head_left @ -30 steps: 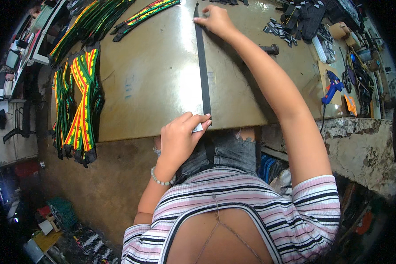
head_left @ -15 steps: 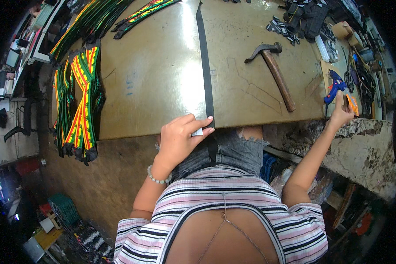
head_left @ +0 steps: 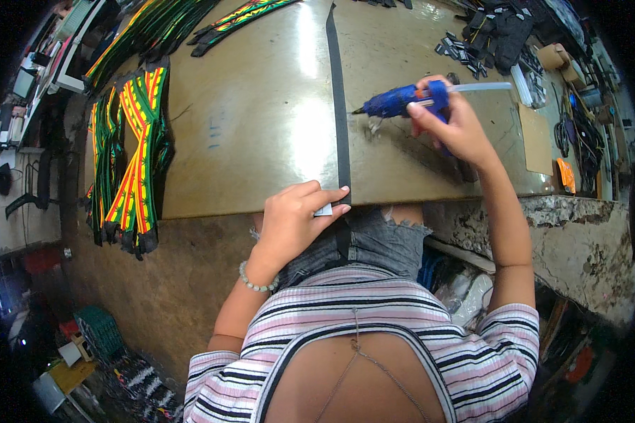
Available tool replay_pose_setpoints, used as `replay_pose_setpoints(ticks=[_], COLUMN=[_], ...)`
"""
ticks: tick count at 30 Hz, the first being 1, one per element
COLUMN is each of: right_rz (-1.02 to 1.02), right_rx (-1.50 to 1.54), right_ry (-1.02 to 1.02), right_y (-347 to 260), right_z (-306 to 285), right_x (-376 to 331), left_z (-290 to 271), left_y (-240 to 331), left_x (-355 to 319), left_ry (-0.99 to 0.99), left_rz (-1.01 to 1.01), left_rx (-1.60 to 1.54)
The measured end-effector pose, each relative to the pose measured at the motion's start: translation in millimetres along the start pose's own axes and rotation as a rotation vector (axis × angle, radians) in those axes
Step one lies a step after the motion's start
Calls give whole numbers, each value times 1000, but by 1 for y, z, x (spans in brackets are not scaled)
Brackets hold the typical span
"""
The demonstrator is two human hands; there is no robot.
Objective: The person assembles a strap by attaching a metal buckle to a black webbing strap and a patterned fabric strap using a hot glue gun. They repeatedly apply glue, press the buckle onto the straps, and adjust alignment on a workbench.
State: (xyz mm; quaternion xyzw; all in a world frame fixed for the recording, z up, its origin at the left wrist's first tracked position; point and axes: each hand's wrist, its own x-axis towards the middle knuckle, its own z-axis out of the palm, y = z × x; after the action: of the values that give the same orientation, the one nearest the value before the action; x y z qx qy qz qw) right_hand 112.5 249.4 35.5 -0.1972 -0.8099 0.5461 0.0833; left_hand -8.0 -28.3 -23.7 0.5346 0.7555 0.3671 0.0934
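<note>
A black strap runs lengthwise across the table and hangs over its near edge. At that edge my left hand pinches the strap between thumb and fingers, with a small white piece also tucked in its grip. My right hand is wrapped round a blue glue gun with a clear glue stick out of its back. The gun's nozzle points left, just right of the strap; I cannot tell whether it touches. Behind the right hand and gun, the hammer is mostly hidden.
Patterned green, yellow and red straps hang over the table's left edge, with more bundles behind. Small black buckle-like pieces lie at the far right. A cardboard piece and an orange object lie at the right edge.
My right hand has picked up the glue gun from the right edge and brought it left, over the table to the strap. The left hand keeps its pinch on the strap.
</note>
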Motion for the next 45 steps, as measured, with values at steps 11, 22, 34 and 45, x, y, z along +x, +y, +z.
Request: replay_pose_setpoints(ticks=[11, 22, 34, 45], right_rz=[-32, -556, 516, 159], right_rx=[-151, -891, -902, -30], right_ry=[-94, -13, 1162, 860], right_y=[4, -8, 198, 31], right_z=[10, 11, -226, -67], right_x=[24, 37, -126, -104], left_z=[1, -5, -72, -87], left_y=[0, 5, -102, -166], left_x=[-1, 3, 198, 261], left_ry=[2, -29, 457, 304], left_rz=[-3, -8, -110, -201], left_rx=[27, 22, 255, 559])
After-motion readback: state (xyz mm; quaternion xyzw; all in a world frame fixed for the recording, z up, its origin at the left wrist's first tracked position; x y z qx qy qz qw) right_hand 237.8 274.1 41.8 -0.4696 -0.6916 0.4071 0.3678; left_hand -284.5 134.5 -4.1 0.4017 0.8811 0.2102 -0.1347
